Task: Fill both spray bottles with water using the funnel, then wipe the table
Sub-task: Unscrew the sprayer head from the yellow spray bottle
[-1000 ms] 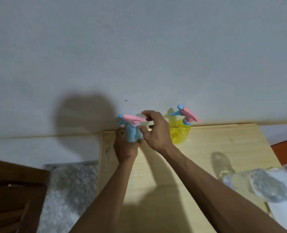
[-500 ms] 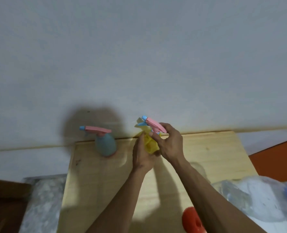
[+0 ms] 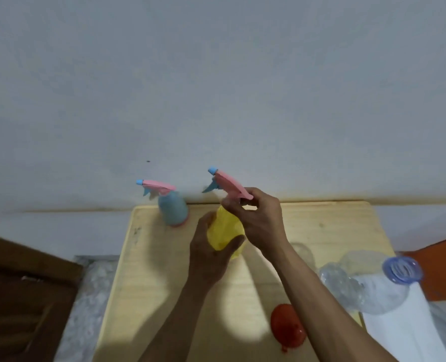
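1. A person's left hand cups the yellow spray bottle above the middle of the wooden table, while the right hand pinches its pink trigger head at the neck.
2. The step looks like unscrewing the head before filling; next it must come off, then the red funnel, at five o'clock, goes into the neck.
3. The blue spray bottle stands at eleven o'clock; the clear water bottle lies at three o'clock.
4. Half a second ago the yellow bottle sat nearer the wall; a second ago both hands gripped the blue one.
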